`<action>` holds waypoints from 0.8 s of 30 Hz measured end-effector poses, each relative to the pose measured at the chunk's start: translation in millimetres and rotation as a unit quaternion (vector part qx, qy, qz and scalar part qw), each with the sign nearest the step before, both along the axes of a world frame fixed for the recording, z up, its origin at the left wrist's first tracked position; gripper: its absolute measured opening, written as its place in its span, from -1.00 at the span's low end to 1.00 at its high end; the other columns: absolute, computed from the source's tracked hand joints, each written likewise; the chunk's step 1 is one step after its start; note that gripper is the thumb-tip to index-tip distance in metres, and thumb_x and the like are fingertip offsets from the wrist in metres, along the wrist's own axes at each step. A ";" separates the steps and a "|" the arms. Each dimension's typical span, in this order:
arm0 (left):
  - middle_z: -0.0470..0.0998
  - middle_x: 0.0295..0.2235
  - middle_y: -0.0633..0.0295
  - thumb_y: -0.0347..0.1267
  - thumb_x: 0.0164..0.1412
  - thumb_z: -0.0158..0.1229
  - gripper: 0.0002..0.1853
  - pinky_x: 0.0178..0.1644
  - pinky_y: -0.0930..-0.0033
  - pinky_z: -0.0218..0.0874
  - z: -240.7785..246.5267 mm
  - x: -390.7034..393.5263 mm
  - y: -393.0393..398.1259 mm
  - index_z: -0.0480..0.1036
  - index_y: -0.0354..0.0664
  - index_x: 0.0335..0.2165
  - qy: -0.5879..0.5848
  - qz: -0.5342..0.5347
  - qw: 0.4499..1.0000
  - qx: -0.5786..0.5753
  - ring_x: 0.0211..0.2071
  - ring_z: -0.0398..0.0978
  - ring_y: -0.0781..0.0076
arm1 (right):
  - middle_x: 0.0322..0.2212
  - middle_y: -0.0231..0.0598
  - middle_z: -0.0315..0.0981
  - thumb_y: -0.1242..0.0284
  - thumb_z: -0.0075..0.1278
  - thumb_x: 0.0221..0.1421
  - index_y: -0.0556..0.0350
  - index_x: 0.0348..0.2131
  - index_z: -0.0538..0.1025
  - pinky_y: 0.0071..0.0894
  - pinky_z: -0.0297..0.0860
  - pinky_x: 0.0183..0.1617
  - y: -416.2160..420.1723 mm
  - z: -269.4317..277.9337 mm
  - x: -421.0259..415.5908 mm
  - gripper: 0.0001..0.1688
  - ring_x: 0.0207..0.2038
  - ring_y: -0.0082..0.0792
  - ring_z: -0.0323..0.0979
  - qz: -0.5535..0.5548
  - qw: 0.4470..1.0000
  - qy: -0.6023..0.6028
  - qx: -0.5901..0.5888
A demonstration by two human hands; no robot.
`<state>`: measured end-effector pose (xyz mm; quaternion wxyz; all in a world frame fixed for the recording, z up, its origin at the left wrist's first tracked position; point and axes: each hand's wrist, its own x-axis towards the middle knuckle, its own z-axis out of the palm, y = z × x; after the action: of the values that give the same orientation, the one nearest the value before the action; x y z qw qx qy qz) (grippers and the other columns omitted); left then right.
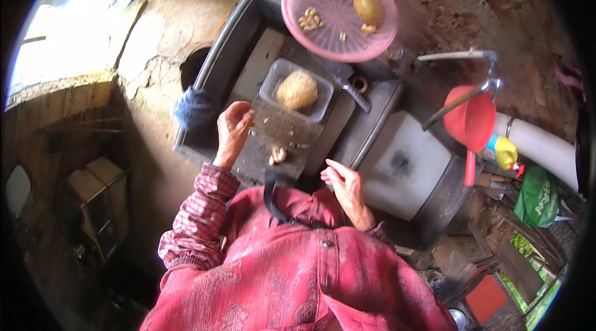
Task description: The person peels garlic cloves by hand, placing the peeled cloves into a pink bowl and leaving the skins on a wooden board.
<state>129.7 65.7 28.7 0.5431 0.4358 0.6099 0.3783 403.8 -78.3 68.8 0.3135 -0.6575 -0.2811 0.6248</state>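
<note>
My left hand [233, 132] hovers over the left edge of a worn cutting board [260, 142], its fingers curled; whether it holds anything small cannot be told. My right hand [345, 186] is by the board's right side, with nothing seen in it. Several pale, peeled pieces [278, 155], like garlic or nuts, lie on the board near my body. A clear plastic container [321, 114] with a pale shredded heap [298, 90] stands at the board's far end. To its right a knife or cleaver [356, 97] lies with its handle towards me.
A pink plastic colander [342, 28] with a brown round tuber or fruit [368, 8] and small pieces stands beyond. A blue mesh scrubber [193, 108] hangs on the left rim. At the right are a sink basin [405, 163], a tap [491, 84], a red plastic dipper [470, 119] and a yellow bottle [505, 152].
</note>
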 end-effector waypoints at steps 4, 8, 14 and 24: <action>0.49 -0.58 0.26 -0.53 0.01 0.13 -0.87 -0.43 0.48 0.28 -27.6 -13.4 -76.4 0.48 -0.35 -0.37 0.086 -0.050 0.994 -0.041 -0.54 0.42 0.59 | -0.38 -0.15 0.57 0.48 -0.01 0.15 0.28 -0.06 0.46 -0.50 0.47 -0.24 -45.1 -24.4 -8.2 -0.64 -0.36 -0.46 0.53 0.090 0.996 -0.026 0.012; 0.49 -0.55 0.08 -0.50 -0.15 0.18 -0.81 -0.39 0.33 0.31 -34.9 5.6 -110.6 0.47 -0.28 -0.42 0.183 -0.114 0.976 0.036 -0.52 0.49 0.25 | -0.35 -0.16 0.55 0.42 -0.02 0.19 0.31 -0.02 0.43 -0.52 0.45 -0.24 -33.3 -11.3 -4.3 -0.58 -0.33 -0.46 0.51 0.122 0.986 -0.090 0.069; 0.41 -0.47 0.07 -0.42 -0.12 0.16 -0.83 -0.38 0.12 0.26 -35.4 25.0 -118.2 0.38 -0.20 -0.46 0.310 -0.168 0.931 0.098 -0.44 0.44 0.00 | -0.44 -0.05 0.56 0.41 0.03 0.11 0.21 -0.13 0.52 -0.43 0.43 -0.32 -30.6 -4.2 -11.6 -0.66 -0.41 -0.35 0.55 0.133 0.953 -0.218 0.163; 0.50 -0.61 0.21 -0.51 -0.03 0.18 -0.91 -0.50 0.44 0.30 -39.4 -10.5 -134.3 0.45 -0.25 -0.44 -0.056 -0.089 0.987 -0.123 -0.59 0.47 0.46 | -0.34 -0.22 0.54 0.46 0.01 0.16 0.31 -0.04 0.43 -0.54 0.45 -0.22 -33.9 12.6 -37.0 -0.61 -0.33 -0.51 0.50 0.111 0.991 0.025 0.077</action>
<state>119.2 -68.6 -10.7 0.6573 0.3963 0.5794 0.2742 366.8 -112.1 81.4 0.2986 -0.5803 -0.3914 0.6488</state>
